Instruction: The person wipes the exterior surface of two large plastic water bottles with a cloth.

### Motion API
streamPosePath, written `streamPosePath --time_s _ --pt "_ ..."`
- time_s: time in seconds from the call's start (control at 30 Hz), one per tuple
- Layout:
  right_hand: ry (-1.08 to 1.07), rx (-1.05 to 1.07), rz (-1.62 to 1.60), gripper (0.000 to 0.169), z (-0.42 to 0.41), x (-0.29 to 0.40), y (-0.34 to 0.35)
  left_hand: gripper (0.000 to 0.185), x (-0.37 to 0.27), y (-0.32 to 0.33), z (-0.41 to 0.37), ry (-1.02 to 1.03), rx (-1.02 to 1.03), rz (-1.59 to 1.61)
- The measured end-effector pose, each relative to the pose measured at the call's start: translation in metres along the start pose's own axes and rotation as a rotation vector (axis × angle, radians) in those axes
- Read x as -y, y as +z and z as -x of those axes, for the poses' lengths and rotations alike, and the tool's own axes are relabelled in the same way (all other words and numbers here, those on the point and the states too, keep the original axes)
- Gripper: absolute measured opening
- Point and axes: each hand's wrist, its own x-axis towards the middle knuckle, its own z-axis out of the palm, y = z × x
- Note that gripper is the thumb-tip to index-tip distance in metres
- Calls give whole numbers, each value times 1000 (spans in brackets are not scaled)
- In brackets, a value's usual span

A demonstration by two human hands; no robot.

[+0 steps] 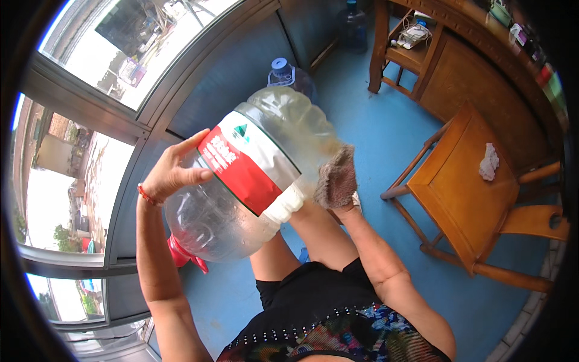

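Observation:
A large clear plastic bottle (217, 226) with a red and white label is held tilted in front of me, its red cap and handle (183, 255) at the lower left. My left hand (178, 169) rests on the bottle's side by the label's edge, thumb and fingers spread. A crumpled grey-brown cloth (337, 178) covers most of my right hand (346, 208), which presses it against the base end of the bottle. The fingers under the cloth are hidden. The plastic near the base looks cloudy.
Beyond the bottle stands a water jug with a blue cap (279, 67), with another blue jug (353, 29) farther back. A wooden chair (466, 199) at right holds a crumpled cloth (489, 162). Behind it is a wooden desk (484, 81). Metal-framed windows (90, 108) line the left.

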Motion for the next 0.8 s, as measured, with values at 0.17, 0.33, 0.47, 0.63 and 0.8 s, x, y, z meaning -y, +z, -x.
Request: streamPosePath --time_s 0.17,0.33,0.47,0.63,0.8 --pt "-49 229 105 45 23 64 -47 105 12 -10 -4 -114 289 309" --pt "-101 214 401 50 10 137 -68 86 83 -6 2 -122 266 426" --pt "-575 -95 707 43 -11 106 -53 70 68 -10 7 -6 -80 -161" --pt "-207 194 878 36 -47 156 -52 97 -2 25 30 240 -32 -482" --pt "-224 528 1060 64 -98 165 -36 107 13 21 17 100 -64 -349"
